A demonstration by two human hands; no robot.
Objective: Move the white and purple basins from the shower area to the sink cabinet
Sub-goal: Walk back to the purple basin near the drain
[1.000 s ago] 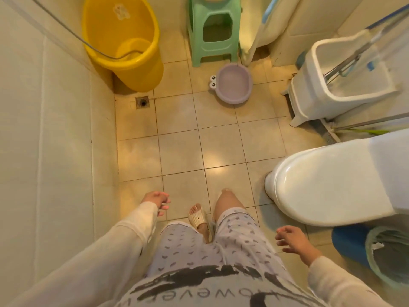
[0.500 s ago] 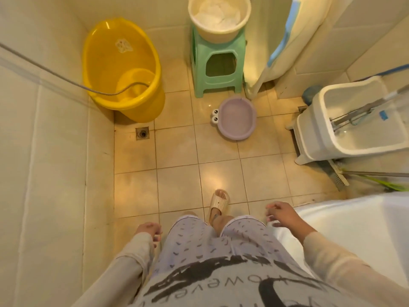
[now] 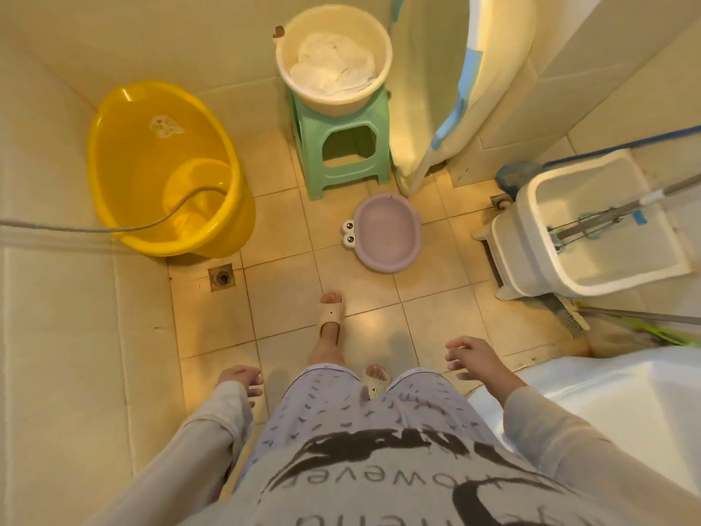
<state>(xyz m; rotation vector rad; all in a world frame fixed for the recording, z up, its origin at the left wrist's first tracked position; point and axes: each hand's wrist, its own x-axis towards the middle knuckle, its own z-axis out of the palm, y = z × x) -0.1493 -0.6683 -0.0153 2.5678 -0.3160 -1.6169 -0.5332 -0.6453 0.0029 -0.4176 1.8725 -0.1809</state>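
Observation:
A white round basin with white cloth inside stands on a green plastic stool against the back wall. On the tiled floor in front of the stool lies a purple oval basin with cartoon eyes on its left rim. My left hand hangs low at my side, fingers loosely curled, holding nothing. My right hand is raised a little over the floor, fingers spread, empty. Both hands are well short of the basins.
A yellow tub with a shower hose in it stands at the left wall, a floor drain below it. A shower curtain hangs beside the stool. A white mop bucket is right, a toilet lower right.
I have stepped forward into the shower area, so the basins and stool sit nearer. My right hand has lifted and spread; my left foot is ahead.

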